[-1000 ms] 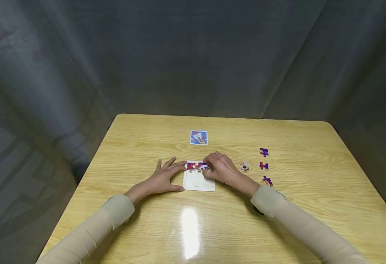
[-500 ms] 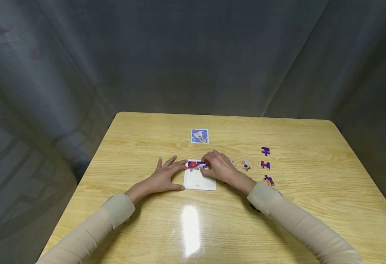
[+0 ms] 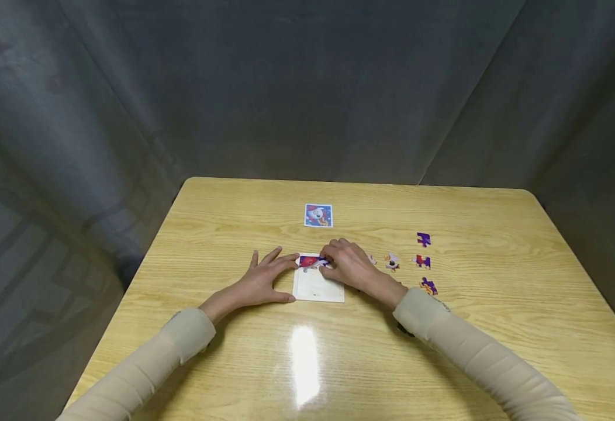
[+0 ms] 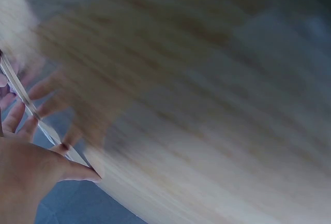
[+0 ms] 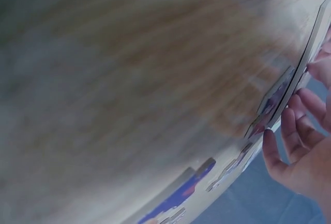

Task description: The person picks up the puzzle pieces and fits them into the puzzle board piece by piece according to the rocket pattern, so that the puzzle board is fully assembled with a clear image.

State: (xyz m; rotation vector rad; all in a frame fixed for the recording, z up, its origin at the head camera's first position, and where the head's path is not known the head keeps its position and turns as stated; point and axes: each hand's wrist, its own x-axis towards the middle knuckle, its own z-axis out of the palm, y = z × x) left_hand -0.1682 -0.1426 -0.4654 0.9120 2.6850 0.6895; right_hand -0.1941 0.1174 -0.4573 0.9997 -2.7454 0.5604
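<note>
A white square puzzle board [image 3: 315, 287] lies on the table, and joined puzzle pieces [image 3: 309, 262] in red and purple line its far edge. My left hand [image 3: 262, 282] is spread at the board's left side, thumb at the near corner and index finger at the far one. The left wrist view shows its thumb against the board's edge [image 4: 50, 132]. My right hand [image 3: 351, 266] bends over the far right corner, thumb and fingertips pinching a purple-and-white puzzle piece [image 3: 324, 262], mostly hidden beneath them.
Loose puzzle pieces lie right of the board: a purple one [image 3: 424, 239], a red-and-purple one [image 3: 422, 262], a purple-and-orange one [image 3: 428, 286], and a white one [image 3: 392, 262]. Beyond the board sits a picture card [image 3: 318, 216]. Part of the right side is hidden by my forearm.
My right hand has shifted slightly left over the far row, and the gap between the pieces there has closed. My left hand has stayed at the board's side.
</note>
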